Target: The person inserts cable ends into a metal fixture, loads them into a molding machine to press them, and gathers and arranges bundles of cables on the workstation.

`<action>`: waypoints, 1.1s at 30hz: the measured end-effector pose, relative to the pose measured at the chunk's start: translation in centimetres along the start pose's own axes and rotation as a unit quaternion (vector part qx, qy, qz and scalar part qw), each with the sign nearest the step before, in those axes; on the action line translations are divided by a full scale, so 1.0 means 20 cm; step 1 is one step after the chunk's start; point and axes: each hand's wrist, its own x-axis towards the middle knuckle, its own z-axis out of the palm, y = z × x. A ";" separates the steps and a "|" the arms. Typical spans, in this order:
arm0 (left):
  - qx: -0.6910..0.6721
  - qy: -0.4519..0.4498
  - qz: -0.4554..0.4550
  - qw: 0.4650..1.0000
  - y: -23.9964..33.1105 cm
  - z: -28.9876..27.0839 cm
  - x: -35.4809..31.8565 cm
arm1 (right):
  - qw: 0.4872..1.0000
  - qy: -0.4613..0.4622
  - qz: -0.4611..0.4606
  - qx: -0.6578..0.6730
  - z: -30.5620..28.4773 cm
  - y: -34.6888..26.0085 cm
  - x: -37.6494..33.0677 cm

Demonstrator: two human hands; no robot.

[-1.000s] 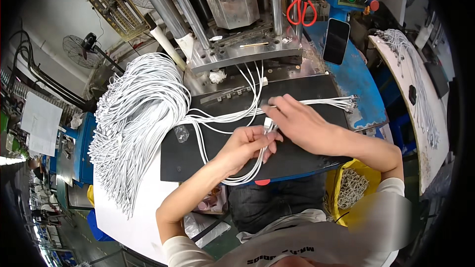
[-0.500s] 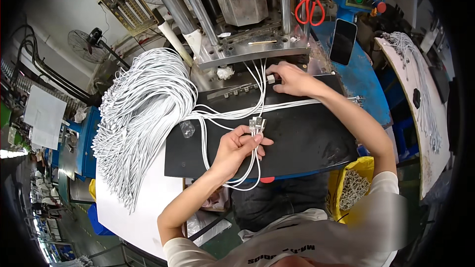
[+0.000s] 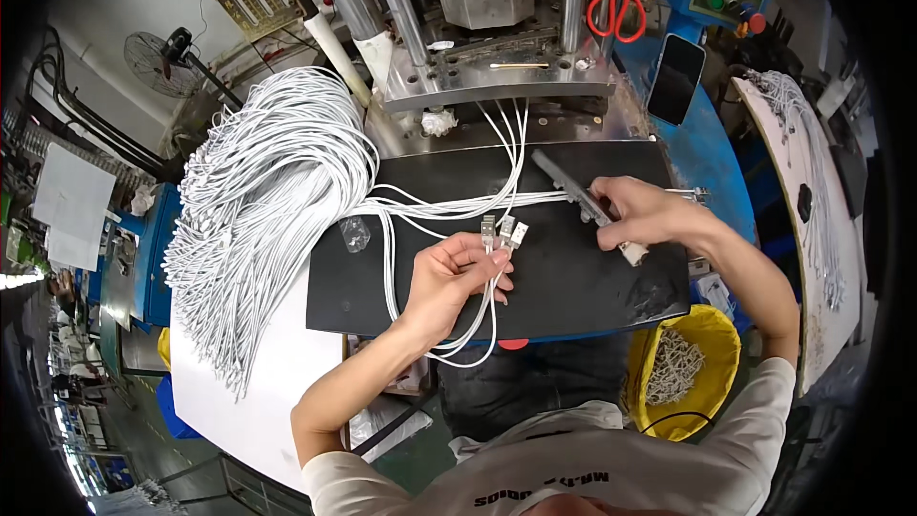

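My left hand is closed on a few white USB cables just below their metal plugs, which fan upward above the black work surface. The cables loop down below that hand. My right hand grips a long grey metal bar with small notched parts on its side. It holds the bar tilted above the right part of the surface, with a pale block at the bar's lower end. More white cables cross the surface behind my hands, passing under the bar.
A big bundle of white cables lies at left on a white table. Ahead stands a press with a steel plate; thin cables reach under it. Red-handled scissors, a phone and a yellow bin of scraps are at right.
My right hand has lifted the notched metal bar from in front of the press and brought it right and nearer, turning it aslant. My left hand still holds the cables; their plugs have spread apart.
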 end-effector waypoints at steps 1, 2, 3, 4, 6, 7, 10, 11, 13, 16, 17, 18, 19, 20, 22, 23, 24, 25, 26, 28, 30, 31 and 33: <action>0.007 0.003 -0.003 1.000 0.01 0.01 0.00 | 0.987 0.021 -0.035 0.154 0.07 0.00 -0.01; 0.014 0.006 -0.006 1.000 0.01 0.01 -0.01 | 0.949 0.042 -0.070 0.306 0.14 -0.01 -0.02; 0.015 0.008 -0.006 1.000 0.01 0.01 -0.01 | 0.885 0.062 -0.103 0.450 0.17 -0.01 -0.02; 0.020 0.000 -0.005 1.000 0.01 0.02 -0.01 | 0.884 0.064 -0.102 0.452 0.17 -0.04 -0.01; 0.032 -0.014 -0.003 0.999 0.01 0.02 -0.01 | 0.862 0.048 -0.083 0.497 0.15 -0.16 0.06; 0.035 -0.017 -0.005 0.999 0.01 0.02 -0.01 | 0.850 0.042 -0.073 0.519 0.14 -0.20 0.09; 0.047 -0.025 -0.005 0.999 0.00 0.01 -0.01 | 0.894 0.010 -0.117 0.433 0.18 -0.21 0.22; 0.049 -0.023 -0.007 0.998 -0.01 0.01 -0.01 | 0.893 0.009 -0.118 0.435 0.20 -0.22 0.24; 0.054 -0.012 -0.005 0.998 0.00 0.03 -0.03 | 0.894 0.013 -0.110 0.433 0.25 -0.24 0.26; 0.049 0.001 -0.009 0.999 0.00 0.03 -0.03 | 0.892 0.009 -0.095 0.442 0.23 -0.23 0.22; 0.044 0.008 -0.013 0.999 0.00 0.02 -0.02 | 0.888 0.005 -0.085 0.452 0.21 -0.21 0.19; 0.040 0.015 -0.017 0.999 0.00 0.02 -0.02 | 0.884 0.000 -0.076 0.462 0.19 -0.20 0.18; 0.039 0.014 -0.018 0.999 0.00 0.02 -0.02 | 0.884 0.001 -0.075 0.462 0.19 -0.20 0.17; 0.048 0.012 -0.021 0.999 0.01 0.02 -0.02 | 0.895 -0.003 -0.074 0.440 0.19 -0.19 0.16; 0.065 0.006 -0.027 0.998 0.01 0.03 -0.01 | 0.915 -0.010 -0.073 0.396 0.20 -0.18 0.15; 0.066 0.005 -0.027 0.997 0.01 0.03 -0.01 | 0.915 -0.010 -0.073 0.397 0.20 -0.18 0.15; 0.075 0.003 -0.022 0.997 0.00 0.02 -0.02 | 0.914 -0.010 -0.072 0.400 0.21 -0.19 0.16; 0.085 0.000 -0.015 0.996 0.00 0.03 -0.02 | 0.912 -0.011 -0.073 0.403 0.21 -0.20 0.17; 0.094 -0.002 -0.009 0.995 0.00 0.03 -0.03 | 0.911 -0.011 -0.073 0.405 0.22 -0.21 0.17; 0.094 0.013 -0.015 0.995 0.02 0.04 -0.03 | 0.898 -0.017 -0.083 0.431 0.23 -0.20 0.16; 0.091 0.041 -0.026 0.995 0.04 0.05 -0.03 | 0.870 -0.026 -0.102 0.482 0.23 -0.18 0.15; 0.091 0.041 -0.025 0.995 0.05 0.05 -0.03 | 0.870 -0.026 -0.103 0.481 0.22 -0.17 0.15; 0.112 0.013 -0.039 0.993 0.05 0.02 -0.02 | 0.904 -0.011 -0.093 0.417 0.20 -0.15 0.15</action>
